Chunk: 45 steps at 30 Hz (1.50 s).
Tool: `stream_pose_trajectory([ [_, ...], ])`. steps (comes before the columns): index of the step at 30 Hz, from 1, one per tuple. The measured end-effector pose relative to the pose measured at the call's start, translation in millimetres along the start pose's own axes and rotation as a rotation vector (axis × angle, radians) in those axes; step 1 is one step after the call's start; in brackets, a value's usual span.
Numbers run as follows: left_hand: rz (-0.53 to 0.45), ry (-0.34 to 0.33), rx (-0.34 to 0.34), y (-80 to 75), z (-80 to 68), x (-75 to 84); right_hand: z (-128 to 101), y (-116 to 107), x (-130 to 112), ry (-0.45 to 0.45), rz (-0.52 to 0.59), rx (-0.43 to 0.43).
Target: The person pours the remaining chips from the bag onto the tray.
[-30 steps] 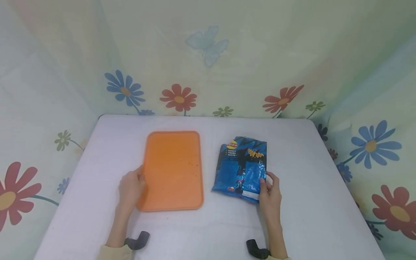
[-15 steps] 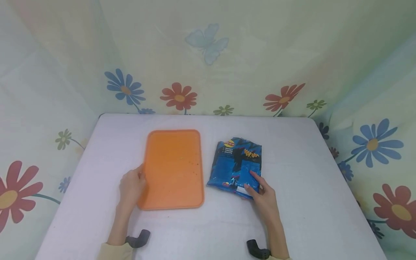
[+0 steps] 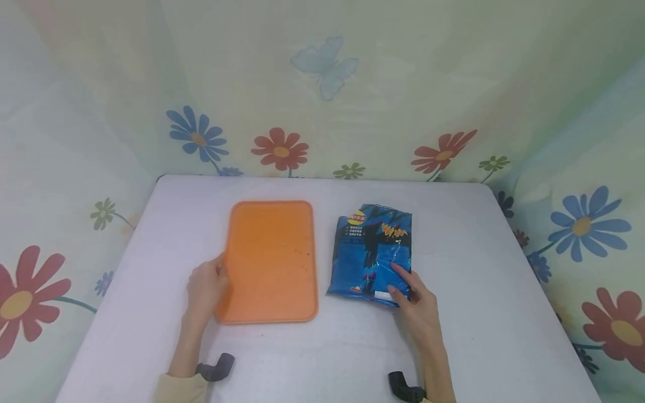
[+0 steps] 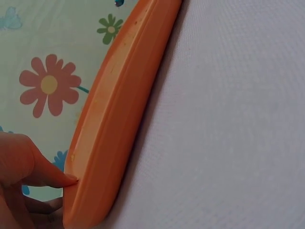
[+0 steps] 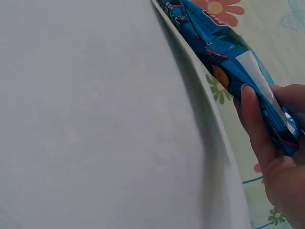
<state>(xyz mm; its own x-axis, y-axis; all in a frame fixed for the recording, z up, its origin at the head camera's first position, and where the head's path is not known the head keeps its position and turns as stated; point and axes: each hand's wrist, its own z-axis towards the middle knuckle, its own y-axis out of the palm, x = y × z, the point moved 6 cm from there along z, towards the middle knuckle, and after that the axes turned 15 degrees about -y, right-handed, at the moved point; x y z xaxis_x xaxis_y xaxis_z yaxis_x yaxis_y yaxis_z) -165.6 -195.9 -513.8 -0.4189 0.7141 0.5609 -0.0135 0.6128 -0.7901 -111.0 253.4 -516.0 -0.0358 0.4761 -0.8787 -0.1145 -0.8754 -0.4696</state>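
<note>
Our left hand grips the near left edge of the orange tray. Our right hand pinches the blue chip bag by its near right corner on the white table.

Orange tray flat on table, lengthwise; blue chip bag flat just right of it.
</note>
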Motion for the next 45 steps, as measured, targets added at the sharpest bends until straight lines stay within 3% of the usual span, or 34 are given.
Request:
stream_pose_trajectory([
  [4, -0.006, 0.001, -0.005, 0.0, -0.2, 1.6, 1.1, -7.4, -15.1, -0.101, -0.004, -0.006],
  [11, -0.018, -0.002, -0.002, -2.5, -1.5, 3.4, 8.5, -14.1, -53.9, -0.368, -0.006, -0.011],
  [18, -0.039, -0.039, -0.040, -1.6, -3.1, 0.1, 18.0, -14.2, -97.5, -0.634, -0.116, -0.028],
  [23, -0.061, -0.044, -0.046, -2.3, -3.1, 0.3, 27.5, -6.8, -133.5, -0.824, -0.230, -0.111],
  [31, -0.033, -0.024, -0.019, 0.1, -0.9, -0.3, 37.3, 7.2, -176.0, -1.055, -0.334, -0.243],
  [35, -0.026, -0.028, -0.014, 1.5, -0.1, -1.5, 40.2, 10.7, -193.0, -1.118, -0.401, -0.284],
  [45, -0.020, 0.001, 0.022, -0.2, 0.5, -0.9, 45.6, 29.9, -228.4, -1.163, -0.543, -0.467],
])
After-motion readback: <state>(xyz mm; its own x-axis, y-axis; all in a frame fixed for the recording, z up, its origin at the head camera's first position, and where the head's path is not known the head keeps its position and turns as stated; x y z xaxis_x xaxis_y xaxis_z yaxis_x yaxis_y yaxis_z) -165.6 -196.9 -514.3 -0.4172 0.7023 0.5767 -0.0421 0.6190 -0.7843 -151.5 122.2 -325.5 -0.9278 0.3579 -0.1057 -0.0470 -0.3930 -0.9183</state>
